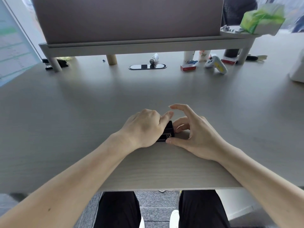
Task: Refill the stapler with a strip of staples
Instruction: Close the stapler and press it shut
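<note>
A small black stapler rests on the pale wooden desk near its front edge. My left hand wraps over its left side and covers most of it. My right hand touches its right side with thumb and curled fingers, while the index finger arches up free above it. The end of the stapler facing me shows a bit of metal. I see no loose strip of staples; whether one is under my fingers is hidden. Two red staple boxes lie at the back right, one nearer, one farther.
A raised monitor shelf on legs spans the back of the desk. Under and near it lie a white tube, an oval cable port, a white and yellow game controller, cups and dark small items. A green tissue pack sits upper right.
</note>
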